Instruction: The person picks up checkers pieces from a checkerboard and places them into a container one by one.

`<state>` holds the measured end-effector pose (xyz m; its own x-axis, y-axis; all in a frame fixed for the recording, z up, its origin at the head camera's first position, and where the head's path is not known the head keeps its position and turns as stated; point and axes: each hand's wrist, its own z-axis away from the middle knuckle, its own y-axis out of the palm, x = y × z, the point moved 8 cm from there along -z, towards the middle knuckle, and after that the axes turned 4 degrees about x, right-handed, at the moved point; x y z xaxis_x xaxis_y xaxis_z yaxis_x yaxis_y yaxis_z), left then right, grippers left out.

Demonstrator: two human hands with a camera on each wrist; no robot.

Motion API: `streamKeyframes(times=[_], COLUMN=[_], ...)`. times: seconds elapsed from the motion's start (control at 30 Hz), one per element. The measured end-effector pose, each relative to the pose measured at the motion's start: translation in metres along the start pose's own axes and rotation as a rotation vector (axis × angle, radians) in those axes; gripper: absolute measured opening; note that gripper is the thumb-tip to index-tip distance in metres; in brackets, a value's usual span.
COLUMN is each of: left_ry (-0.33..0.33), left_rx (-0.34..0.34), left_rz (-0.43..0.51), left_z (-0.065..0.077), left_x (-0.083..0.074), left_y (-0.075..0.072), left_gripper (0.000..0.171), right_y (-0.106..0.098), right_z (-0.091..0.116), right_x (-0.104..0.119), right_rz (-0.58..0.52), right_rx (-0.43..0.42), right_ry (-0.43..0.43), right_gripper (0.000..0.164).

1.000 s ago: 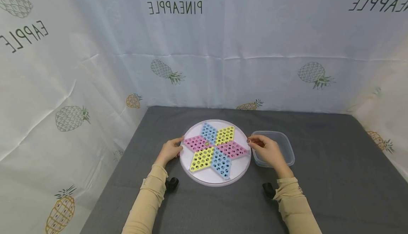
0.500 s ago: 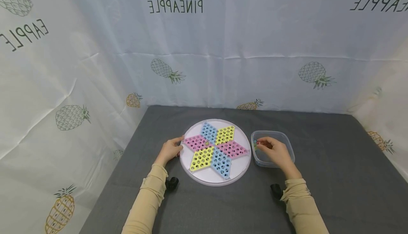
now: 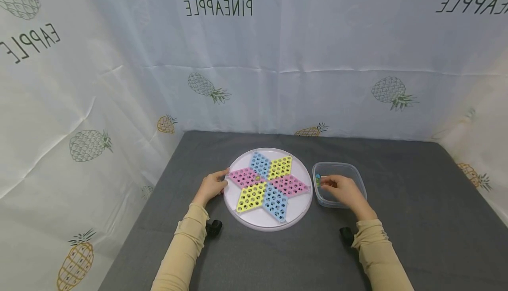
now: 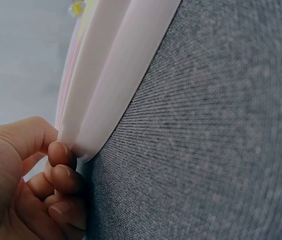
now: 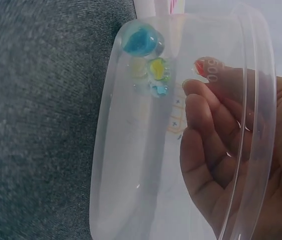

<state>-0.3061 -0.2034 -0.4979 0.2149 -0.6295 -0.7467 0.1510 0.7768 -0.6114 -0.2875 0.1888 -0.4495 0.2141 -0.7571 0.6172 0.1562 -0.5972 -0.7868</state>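
Observation:
A round white Chinese checkers board [image 3: 242, 225] carries a six-pointed star in pink, yellow and blue. One yellowish marble [image 3: 258, 178] sits near its centre. My left hand [image 3: 210, 187] grips the board's left rim; in the left wrist view its thumb and curled fingers [image 4: 63, 177] meet at the edge. My right hand [image 3: 343, 189] is down inside a clear plastic box [image 3: 359, 176] right of the board. Through the box wall, the right wrist view shows a red marble [image 5: 199, 67] between thumb and forefinger tips. Blue [image 5: 140, 41] and yellow [image 5: 157, 69] marbles lie at the box's end nearest the board.
Dark grey cloth [image 3: 258, 260] covers the table. A white curtain [image 3: 254, 97] printed with pineapples hangs behind and at both sides. Black wrist cameras, left [image 3: 214, 228] and right [image 3: 346, 236], stick out inward from the sleeves.
My right hand has moved right from the board's right edge into the clear box, taking the red marble along, and has shifted slightly lower there. The left hand and the board stay put.

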Motion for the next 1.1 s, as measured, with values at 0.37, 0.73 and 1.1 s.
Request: streamKeyframes(times=[0.37,0.73,1.1], left_ry=[-0.02,-0.024,-0.017], left_rx=[-0.002,-0.001,-0.003], left_rz=[-0.012,-0.011,-0.012], left_z=[-0.0016,-0.0021,-0.0021], left_x=[0.0013,0.0019,0.0017], left_y=[0.0001,0.0007,0.0001], left_gripper=[0.053,0.053,0.053], right_y=[0.0054,0.006,-0.0012], right_z=[-0.0027,-0.0026,0.0004], right_x=[0.0009,-0.0025,0.0019], right_rz=[0.034,0.015,-0.014], right_rx=[0.049,0.046,0.011], right_ry=[-0.003,0.012,0.02], right_gripper=[0.02,0.025,0.029])
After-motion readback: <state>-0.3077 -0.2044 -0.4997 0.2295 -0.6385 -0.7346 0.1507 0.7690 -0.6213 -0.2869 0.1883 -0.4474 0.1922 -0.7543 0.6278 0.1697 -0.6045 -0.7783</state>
